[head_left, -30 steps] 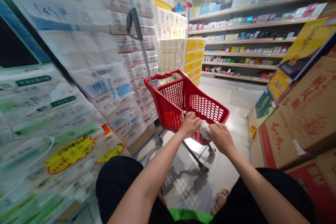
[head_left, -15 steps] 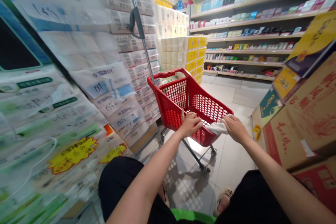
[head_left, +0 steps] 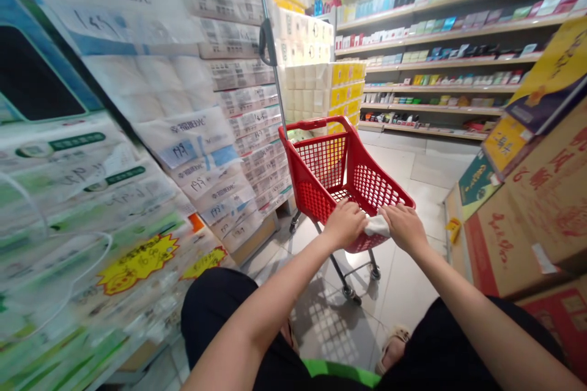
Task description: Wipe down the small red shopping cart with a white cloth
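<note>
In front of me stands a small red shopping cart [head_left: 316, 192] with a perforated plastic basket and nothing visible inside it. My left hand [head_left: 346, 223] is closed over the rim at the near end, its fingers reaching into the basket. A crumpled white cloth [head_left: 377, 226] lies over that same rim, between the two hands. My right hand [head_left: 404, 227] presses the cloth against the rim, its fingertips partly hidden. From the far left corner of the cart a metal pole [head_left: 279, 95] with a grey grip rises.
Packs of paper tissue [head_left: 183, 134] are stacked high on the left, with yellow price signs [head_left: 137, 263]. Cardboard boxes [head_left: 527, 195] stand on the right. Shelves of goods [head_left: 431, 64] line the back. A green seat edge [head_left: 339, 372] shows beneath me.
My right hand has slid left along the rim, nearer my left hand, and the cloth is more bunched up. The cart sits slightly further right in view.
</note>
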The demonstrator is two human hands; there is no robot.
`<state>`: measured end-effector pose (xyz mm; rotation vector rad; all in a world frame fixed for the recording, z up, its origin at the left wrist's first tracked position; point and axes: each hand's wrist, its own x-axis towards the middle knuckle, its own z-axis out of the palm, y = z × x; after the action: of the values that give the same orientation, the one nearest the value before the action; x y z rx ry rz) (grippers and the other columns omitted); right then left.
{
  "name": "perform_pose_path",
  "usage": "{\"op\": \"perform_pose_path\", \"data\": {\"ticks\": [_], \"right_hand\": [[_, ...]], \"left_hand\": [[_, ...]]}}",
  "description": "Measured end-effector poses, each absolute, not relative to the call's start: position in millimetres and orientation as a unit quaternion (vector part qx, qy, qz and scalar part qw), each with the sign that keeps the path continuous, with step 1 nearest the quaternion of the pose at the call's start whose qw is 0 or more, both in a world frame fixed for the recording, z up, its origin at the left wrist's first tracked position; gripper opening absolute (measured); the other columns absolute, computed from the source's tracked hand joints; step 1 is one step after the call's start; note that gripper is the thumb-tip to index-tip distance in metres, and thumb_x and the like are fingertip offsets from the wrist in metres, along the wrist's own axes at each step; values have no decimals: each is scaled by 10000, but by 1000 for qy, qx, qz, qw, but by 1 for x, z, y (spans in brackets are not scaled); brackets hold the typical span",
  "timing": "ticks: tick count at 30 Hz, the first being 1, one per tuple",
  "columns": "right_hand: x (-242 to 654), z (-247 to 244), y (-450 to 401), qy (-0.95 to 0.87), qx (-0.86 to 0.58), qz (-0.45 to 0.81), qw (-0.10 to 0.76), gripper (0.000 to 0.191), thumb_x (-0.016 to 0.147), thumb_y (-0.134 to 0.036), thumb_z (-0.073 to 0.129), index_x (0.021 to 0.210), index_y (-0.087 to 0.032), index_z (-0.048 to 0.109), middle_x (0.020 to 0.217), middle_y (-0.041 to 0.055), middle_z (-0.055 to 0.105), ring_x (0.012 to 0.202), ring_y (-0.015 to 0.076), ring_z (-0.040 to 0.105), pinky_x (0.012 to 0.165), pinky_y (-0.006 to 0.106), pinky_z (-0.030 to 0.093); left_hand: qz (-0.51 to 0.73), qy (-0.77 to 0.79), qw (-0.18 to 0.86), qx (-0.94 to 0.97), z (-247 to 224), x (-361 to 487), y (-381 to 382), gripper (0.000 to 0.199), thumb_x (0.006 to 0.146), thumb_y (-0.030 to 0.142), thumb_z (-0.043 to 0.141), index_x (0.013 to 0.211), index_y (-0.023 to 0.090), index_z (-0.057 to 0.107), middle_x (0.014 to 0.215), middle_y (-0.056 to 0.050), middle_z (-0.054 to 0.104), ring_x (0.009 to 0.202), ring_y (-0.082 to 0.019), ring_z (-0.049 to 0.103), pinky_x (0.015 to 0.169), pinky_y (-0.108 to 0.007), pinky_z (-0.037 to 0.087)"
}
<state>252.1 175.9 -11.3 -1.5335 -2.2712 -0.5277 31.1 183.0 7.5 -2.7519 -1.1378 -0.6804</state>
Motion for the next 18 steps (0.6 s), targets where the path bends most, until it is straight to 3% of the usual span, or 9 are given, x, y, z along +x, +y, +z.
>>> {"op": "perform_pose_path", "data": {"ticks": [4,13,18], "right_hand": [[242,-10,170,-789,-556,-196,175,386,1027,-353,299,965,-211,653,944,74,703,903,244,511,804,374,292],[254,-9,174,-808,-533,-161,195,368,1026,-390,301,936,-236,623,944,47,691,914,216,539,856,363,315],[276,-14,178,-807,-531,-160,202,335,1022,-413,321,1015,-231,601,1050,56,683,1025,229,539,945,377,322]], "left_hand": [[-211,-376,36,-901,6,43,167,367,1001,485,380,983,203,615,1024,-74,698,1008,-237,621,1037,-463,330],[-188,-395,2,-899,19,18,195,525,1023,574,218,989,208,593,909,-39,709,914,-211,656,930,-374,370],[-194,-393,13,-899,18,11,201,556,993,628,260,991,212,630,904,-53,716,900,-217,646,933,-383,376]]}}
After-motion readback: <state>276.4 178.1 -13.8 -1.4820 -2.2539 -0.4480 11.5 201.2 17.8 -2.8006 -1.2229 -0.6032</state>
